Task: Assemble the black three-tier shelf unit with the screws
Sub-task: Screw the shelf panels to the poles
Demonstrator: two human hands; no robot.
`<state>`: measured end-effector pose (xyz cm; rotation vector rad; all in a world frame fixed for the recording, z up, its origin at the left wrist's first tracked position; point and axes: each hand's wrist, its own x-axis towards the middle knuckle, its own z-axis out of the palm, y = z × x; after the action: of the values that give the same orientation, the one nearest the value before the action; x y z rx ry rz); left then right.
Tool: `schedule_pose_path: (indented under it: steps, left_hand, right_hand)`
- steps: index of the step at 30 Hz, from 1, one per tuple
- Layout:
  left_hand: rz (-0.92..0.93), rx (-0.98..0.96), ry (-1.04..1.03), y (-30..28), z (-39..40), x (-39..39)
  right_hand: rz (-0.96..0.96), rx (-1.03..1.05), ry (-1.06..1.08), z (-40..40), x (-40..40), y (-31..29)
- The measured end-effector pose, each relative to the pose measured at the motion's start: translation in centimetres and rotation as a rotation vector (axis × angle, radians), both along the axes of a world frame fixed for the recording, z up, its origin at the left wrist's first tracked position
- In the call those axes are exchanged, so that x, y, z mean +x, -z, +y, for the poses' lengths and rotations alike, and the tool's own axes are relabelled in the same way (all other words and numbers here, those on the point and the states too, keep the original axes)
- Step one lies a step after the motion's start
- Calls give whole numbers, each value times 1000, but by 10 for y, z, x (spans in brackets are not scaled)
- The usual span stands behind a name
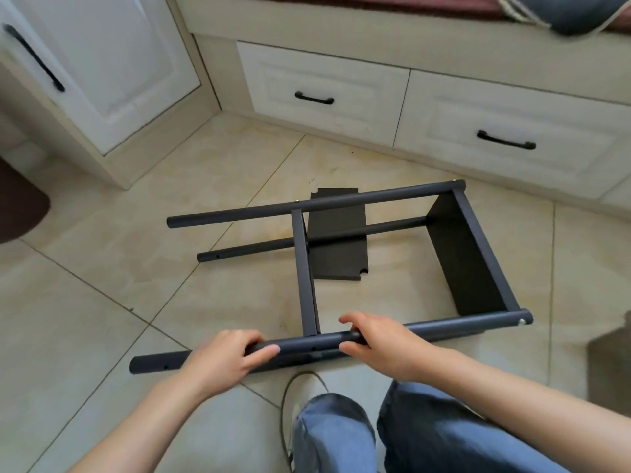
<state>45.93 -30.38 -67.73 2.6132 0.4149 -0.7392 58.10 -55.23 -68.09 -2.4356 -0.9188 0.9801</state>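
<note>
Currently the partly built shelf unit [375, 261] lies on its side on the tiled floor [102, 302], in front of the person's knees. Near pole [307, 346] runs left to right closest to the camera; both hands are on it.

Left hand [225, 358]: fingers curled over the top of the near pole, thumb [263, 351] pressed along its near side, gripping it left of the middle shelf panel.
Right hand [379, 341]: fingers [355, 319] wrapped over the pole from above, thumb under or behind it, gripping just right of the middle shelf panel. The two hands are near each other, with a short bare stretch of pole between them.

Frame as it lies:
- Far upper pole [307, 206] roughly parallel to the near pole, a small screw head showing at its right end [454, 180].
- Lower far pole [259, 249] sits behind and below, close to the floor.
- Middle shelf panel [305, 271] stands edge-on between near and far poles.
- End shelf panel [471, 257] closes the right end; a silver screw [521, 321] shows at the right tip of the near pole.
- Loose flat black panel [338, 240] lies on the floor under the frame, notched at one corner.

Left ends of the poles carry open screw holes.

Behind: white drawers with black handles [314, 98]. Jeans-clad legs [426, 431] at bottom.
</note>
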Motion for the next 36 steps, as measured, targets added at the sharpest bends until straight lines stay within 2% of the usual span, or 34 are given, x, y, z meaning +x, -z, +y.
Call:
schedule_pose_path:
  steps: [4, 11, 20, 28, 33, 36]
  left_hand:
    - [10, 117, 73, -3, -3, -3]
    - [-91, 218, 24, -16, -2, 7]
    - [-224, 390, 104, -77, -2, 28]
    - [-331, 541, 231, -163, -23, 55]
    - [-350, 626, 266, -217, -49, 82]
    - [-422, 684, 334, -239, -71, 95]
  right_hand:
    - [82, 22, 40, 0, 6, -4]
    - [75, 128, 70, -7, 14, -10]
    - [86, 280, 155, -9, 19, -36]
    - [-83, 337, 111, -29, 46, -95]
    - [-252, 189, -10, -43, 58, -133]
    - [-274, 190, -1, -61, 61, -149]
